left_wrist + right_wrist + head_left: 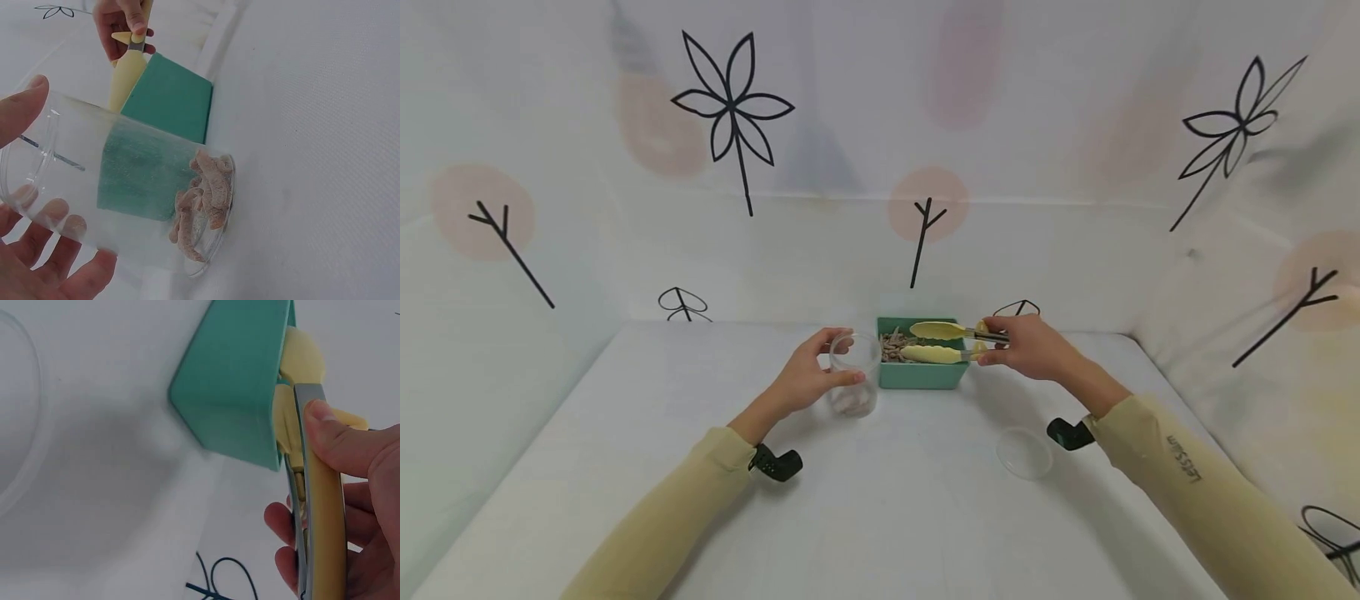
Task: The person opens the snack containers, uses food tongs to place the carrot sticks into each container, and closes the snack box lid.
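A clear plastic jar [150, 181] stands upright on the table, several pale brown, finger-like dried pieces [209, 194] lying at its bottom. My left hand [808, 371] holds the jar near its rim, thumb on one side and fingers on the other. In my right hand [1033, 346] is a pair of yellow-tipped tongs [936, 355], gripped by the handles. The tips are spread apart over a green rectangular box [921, 377], right of the jar. Similar brown pieces [893, 343] fill the box. In the right wrist view, the tong heads reach in past the box rim, which hides their ends.
A round clear lid [1025, 454] lies on the white table [895, 500], in front of the box and to the right. Behind the box rises a pale patterned backdrop [820, 258]. Side cloths flank the table.
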The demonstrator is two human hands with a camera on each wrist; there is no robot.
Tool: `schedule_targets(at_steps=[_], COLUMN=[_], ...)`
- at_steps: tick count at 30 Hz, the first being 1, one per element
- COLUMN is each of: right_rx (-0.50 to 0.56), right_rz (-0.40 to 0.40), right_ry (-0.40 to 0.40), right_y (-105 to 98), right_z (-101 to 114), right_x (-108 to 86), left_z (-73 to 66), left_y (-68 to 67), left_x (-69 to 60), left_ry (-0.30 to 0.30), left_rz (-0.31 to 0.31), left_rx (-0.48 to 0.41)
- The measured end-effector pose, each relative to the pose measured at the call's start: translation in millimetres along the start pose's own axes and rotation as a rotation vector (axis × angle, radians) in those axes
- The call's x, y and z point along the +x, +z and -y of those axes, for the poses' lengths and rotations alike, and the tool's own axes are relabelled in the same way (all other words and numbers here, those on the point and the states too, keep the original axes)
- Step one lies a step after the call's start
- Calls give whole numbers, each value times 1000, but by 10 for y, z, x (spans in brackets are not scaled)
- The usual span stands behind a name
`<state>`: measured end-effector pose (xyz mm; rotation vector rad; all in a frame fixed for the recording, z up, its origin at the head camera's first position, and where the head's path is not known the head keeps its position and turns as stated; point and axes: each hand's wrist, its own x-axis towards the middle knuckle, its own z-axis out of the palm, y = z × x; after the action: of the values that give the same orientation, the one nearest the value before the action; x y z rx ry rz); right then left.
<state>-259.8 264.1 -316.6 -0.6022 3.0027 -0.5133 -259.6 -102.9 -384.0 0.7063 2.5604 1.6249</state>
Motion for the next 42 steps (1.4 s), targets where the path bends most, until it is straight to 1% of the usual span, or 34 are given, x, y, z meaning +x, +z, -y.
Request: schedule_targets(at_steps=[3,6,13,16,19,25,30,34,39,42], right_rx=[-15,-38,-58,-72,-76,-84,-118,-145,-167,-153], right_rz=[15,40,114,125,103,-8,-76,-93,-115,-116], right_ry=[-2,13,11,21,17,-47,-44,-38,-63,-60], right_y=[-1,-14,35,65,100,189,220,203,130,68], right_z=[-22,-14,105,149,158,101,81,71,51,42], right_x=[39,93,241,271,268,191,159,142,98,57], left_z=[6,12,22,16,13,15,16,21,23,25], left_y=[-4,-10,-35,-38,-40,-38,-33,-30,-25,-22], left_x=[7,13,4,1,-4,-4,-2,-3,6,7], left_ry=[-8,-13,-29,-23,-21,-23,-25,-25,-18,-14], left_rz=[7,20,41,46,43,38,38,38,41,40], left_rx=[-7,-19,-39,-45,-43,-41,-47,-57,-60,-63])
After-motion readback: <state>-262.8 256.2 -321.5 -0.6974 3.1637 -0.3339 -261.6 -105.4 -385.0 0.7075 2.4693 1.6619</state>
